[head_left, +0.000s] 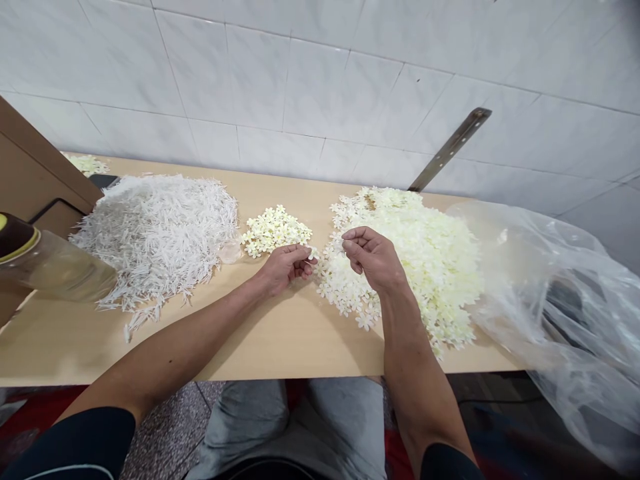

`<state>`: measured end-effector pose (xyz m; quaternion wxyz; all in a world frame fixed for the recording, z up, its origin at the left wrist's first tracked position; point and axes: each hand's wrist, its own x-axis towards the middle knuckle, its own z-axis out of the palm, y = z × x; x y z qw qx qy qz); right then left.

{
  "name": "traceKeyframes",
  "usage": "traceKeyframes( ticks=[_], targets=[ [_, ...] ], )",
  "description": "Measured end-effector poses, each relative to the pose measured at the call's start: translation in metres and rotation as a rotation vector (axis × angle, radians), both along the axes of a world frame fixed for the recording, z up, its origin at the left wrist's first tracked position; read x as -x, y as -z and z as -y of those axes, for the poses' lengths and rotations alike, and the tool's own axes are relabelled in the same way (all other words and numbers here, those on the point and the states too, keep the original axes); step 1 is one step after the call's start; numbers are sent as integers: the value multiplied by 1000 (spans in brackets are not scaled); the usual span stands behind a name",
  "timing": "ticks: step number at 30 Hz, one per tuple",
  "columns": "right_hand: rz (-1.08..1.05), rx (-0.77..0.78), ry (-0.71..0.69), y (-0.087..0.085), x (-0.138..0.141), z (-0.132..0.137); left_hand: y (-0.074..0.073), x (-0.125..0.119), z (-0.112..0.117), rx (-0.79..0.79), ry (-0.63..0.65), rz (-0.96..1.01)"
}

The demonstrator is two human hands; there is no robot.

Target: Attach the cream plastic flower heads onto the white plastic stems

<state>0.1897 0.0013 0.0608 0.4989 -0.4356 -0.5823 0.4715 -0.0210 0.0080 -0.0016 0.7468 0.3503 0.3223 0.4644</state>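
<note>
My left hand (pixel 289 268) is closed in a pinch on a small pale artificial flower (pixel 313 254), which shows at its fingertips. Just behind that hand lies a small heap of cream flowers with yellowish centres (pixel 277 230). My right hand (pixel 374 257) hovers by the left part of a large pile of pale yellow-green flower pieces (pixel 435 257), its thumb and forefinger pressed together. Whatever those fingers hold, if anything, is too small to make out. Farther left spreads a big pile of thin white stem-like pieces (pixel 170 230).
A clear bottle with a dark lid (pixel 63 267) stands tilted at the left, by a brown board (pixel 37 160). Crumpled clear plastic (pixel 545 280) covers the right end of the table (pixel 310 340). A metal strip (pixel 450 150) leans against the tiled wall.
</note>
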Motion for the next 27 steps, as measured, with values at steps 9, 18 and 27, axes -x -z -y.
traceKeyframes(
  ticks=[9, 18, 27],
  targets=[
    [-6, 37, -14, 3, 1, 0, 5, -1, -3, -2, 7, 12],
    [98, -32, 29, -5, -7, 6, 2, 1, -2, 11, -5, 3],
    [237, -121, 160, -25, -37, 28, 2, 0, 1, -3, 5, -16]
  ],
)
